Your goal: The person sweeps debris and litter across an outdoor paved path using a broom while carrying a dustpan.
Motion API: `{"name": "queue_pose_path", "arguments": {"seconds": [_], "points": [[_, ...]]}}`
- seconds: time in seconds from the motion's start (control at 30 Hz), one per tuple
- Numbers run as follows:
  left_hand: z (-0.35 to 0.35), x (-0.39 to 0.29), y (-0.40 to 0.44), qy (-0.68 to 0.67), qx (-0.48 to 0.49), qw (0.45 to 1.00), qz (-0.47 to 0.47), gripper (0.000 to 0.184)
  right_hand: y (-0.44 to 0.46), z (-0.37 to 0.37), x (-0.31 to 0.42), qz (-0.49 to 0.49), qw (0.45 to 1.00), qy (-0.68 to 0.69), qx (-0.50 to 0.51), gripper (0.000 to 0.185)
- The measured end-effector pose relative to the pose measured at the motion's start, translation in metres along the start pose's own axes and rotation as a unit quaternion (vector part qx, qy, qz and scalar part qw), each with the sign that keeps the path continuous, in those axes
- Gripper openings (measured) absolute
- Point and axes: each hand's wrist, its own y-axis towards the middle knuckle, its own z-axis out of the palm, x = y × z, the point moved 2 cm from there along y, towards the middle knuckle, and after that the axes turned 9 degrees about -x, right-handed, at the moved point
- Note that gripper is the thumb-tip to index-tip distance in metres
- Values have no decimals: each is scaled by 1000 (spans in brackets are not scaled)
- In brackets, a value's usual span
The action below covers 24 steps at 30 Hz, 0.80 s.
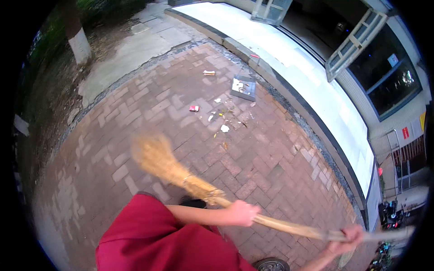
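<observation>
Both my hands are closed around the wooden handle of a straw broom [181, 175]. My left hand [244, 213] grips it just above the bound bristles, and my right hand [348, 239] wraps it farther up, near the handle's end at the right. The bristle head, smeared by motion, is at the left over the brick paving. Beyond it lie scattered scraps of litter, with a white piece [224, 128] and a red and white small box [194, 108] among them. A grey dustpan [244, 87] with debris in it sits apart from the broom.
A small packet [209, 72] lies left of the dustpan. A raised step [289, 77] with a pale top runs along the right, below open doors [357, 44]. At the upper left stands a tree trunk [81, 47]. A dark round object [271, 264] shows at the bottom.
</observation>
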Motion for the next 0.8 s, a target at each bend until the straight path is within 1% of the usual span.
{"name": "queue_pose_path", "arguments": {"seconds": [0.03,0.1,0.13,0.2,0.23,0.3,0.33,0.4,0.47,0.5,0.57,0.6,0.67,0.7,0.73,0.77,0.8], "points": [[7,13,10,8,30,998,-47,28,-3,30,-40,-68,974,-119,-179,14],[45,54,25,11,6,999,-35,32,27,19,-92,34,979,-142,-141,15],[64,71,41,11,-6,999,-29,34,42,28,-106,40,984,-149,-94,15],[82,76,91,8,-24,999,-35,35,72,48,-122,53,983,-173,5,15],[90,75,120,4,-35,999,-36,36,91,47,-120,33,984,-177,11,14],[90,56,193,-19,-65,998,13,35,149,58,-107,-15,983,-181,35,13],[89,43,226,-34,-79,996,32,35,182,57,-95,-33,987,-150,41,11],[63,8,285,-91,-89,989,72,34,237,51,-61,-55,991,-110,60,10],[52,-23,337,-103,-91,980,141,34,294,39,-20,-76,991,-67,91,12],[41,-40,355,-114,-66,978,160,34,314,28,0,-81,989,-47,111,14],[18,-81,385,-141,-8,970,197,33,325,26,28,-59,989,12,133,17],[18,-95,389,-153,8,962,225,32,318,18,37,-51,987,42,144,18],[23,-130,404,-177,34,943,278,31,307,-5,49,-31,985,52,162,20],[28,-148,410,-198,59,930,303,29,295,-7,59,-62,990,21,122,21],[36,-165,413,-218,83,916,327,27,289,-23,86,-18,990,27,140,20],[44,-181,415,-237,106,900,349,25,272,-18,96,-123,992,-11,36,28],[49,-199,417,-252,112,881,385,24,256,-4,101,-116,992,25,36,28]]}}
